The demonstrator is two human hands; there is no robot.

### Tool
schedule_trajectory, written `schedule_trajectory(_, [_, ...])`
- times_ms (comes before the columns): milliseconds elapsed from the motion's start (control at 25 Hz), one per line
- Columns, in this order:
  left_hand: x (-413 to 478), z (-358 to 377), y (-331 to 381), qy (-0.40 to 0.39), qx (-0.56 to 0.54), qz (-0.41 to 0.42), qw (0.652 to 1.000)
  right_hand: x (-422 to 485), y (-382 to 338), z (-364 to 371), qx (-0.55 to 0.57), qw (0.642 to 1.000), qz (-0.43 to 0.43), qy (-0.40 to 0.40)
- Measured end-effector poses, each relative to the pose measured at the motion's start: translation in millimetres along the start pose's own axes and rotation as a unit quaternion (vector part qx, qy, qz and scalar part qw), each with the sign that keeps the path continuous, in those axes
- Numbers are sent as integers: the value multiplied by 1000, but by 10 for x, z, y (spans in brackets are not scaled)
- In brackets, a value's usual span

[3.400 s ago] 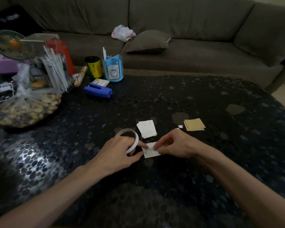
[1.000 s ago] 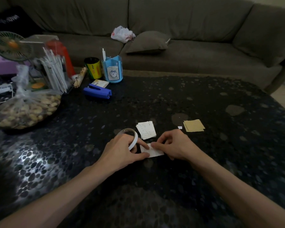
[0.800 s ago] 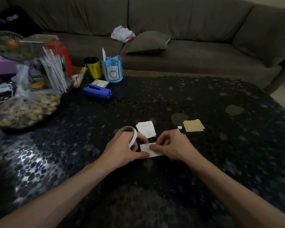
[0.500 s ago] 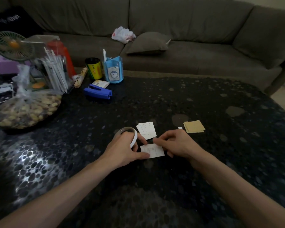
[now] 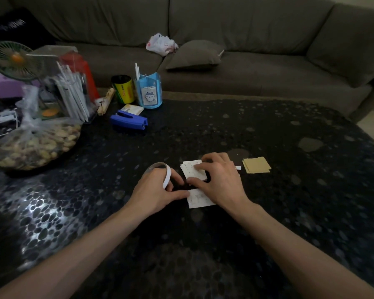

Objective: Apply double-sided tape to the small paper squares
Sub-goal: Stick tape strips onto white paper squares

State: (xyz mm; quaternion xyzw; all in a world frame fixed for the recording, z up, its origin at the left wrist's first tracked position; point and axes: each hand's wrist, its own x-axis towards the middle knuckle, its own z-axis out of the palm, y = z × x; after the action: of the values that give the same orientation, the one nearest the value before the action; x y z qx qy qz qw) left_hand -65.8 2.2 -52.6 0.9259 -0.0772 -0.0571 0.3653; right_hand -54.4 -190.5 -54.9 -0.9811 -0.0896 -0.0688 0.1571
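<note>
Head view: right hand now forward on paper stack

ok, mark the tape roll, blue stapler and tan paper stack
tape roll (image 5: 168, 176), head view, white outer band.
blue stapler (image 5: 129, 122), head view, top body.
tan paper stack (image 5: 256, 165), head view, top sheet.

Yellow can just left of the blue pen holder reads "50"; rest too small. Holder label and scribbles on the small paper squares: illegible.
</note>
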Motion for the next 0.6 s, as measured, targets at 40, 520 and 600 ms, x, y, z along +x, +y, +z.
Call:
schedule_trajectory(40, [5, -10, -10, 4, 0, -4, 1000, 11, -11, 8, -10, 1000, 2, 5])
schedule_trajectory(520, [-29, -43, 58, 31, -10, -21, 999, -27, -26, 124, 60, 994, 31, 84])
schedule_trajectory(600, [-22, -56, 68, 42, -7, -26, 999, -32, -18, 119, 94, 991, 33, 88])
